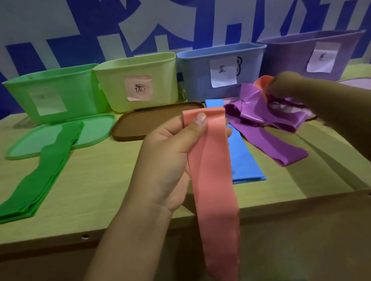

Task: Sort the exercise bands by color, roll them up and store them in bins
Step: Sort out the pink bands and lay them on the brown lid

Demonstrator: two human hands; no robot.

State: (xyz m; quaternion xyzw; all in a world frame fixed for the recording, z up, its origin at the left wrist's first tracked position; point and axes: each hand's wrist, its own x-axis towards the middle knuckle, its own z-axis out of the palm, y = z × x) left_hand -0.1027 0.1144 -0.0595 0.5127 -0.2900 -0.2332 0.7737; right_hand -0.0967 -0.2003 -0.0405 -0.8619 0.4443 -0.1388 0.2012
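left hand (170, 161): bare, no rings, short plain thumbnail | left forearm: bare, no sleeve or watch showing | right hand (286, 85): bare, in shadow, detail unclear | right forearm: bare, no sleeve showing

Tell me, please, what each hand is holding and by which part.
The left hand pinches the long pink rubber band near its top end. The right hand grips another pink band at its end, above the purple pile.
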